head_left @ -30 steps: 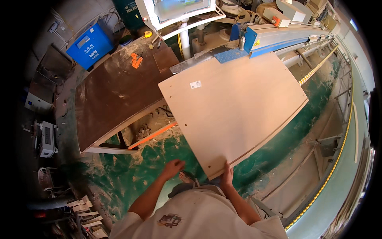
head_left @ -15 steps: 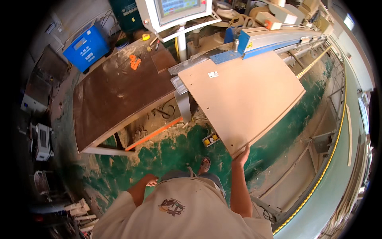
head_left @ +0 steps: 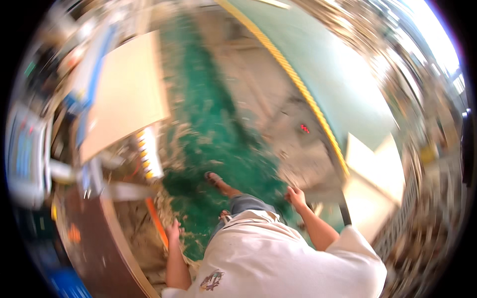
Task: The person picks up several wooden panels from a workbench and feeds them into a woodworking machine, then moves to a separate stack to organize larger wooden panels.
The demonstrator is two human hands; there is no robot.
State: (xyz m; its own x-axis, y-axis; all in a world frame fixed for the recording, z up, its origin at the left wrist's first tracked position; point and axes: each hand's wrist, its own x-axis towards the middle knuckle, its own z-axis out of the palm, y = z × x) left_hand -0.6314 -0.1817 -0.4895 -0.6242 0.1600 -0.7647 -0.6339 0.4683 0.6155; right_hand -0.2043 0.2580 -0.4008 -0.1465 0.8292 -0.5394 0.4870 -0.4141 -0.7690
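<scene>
My left hand (head_left: 174,231) hangs low beside the brown workbench, holding nothing, its fingers loose and slightly apart. Over the green floor, my right hand (head_left: 296,197) swings free with loosely bent, parted fingers and nothing in it. Motion blur softens both hands. At the left, out of reach of either hand, a large pale board (head_left: 130,88) rests against the blue-edged machine (head_left: 95,69). The brown-topped workbench (head_left: 92,238) is nearest to my left arm.
Along the right runs a pale green table (head_left: 328,64) with a yellow chain-like edge strip (head_left: 298,84). White panels (head_left: 372,184) stand at its near end. A control screen (head_left: 27,151) is at far left. Sawdust lies on the green floor (head_left: 198,129).
My right hand has let go of the board's near corner. My view has swung right, so the board, machine and workbench now lie to my left. My legs are in a stepping pose.
</scene>
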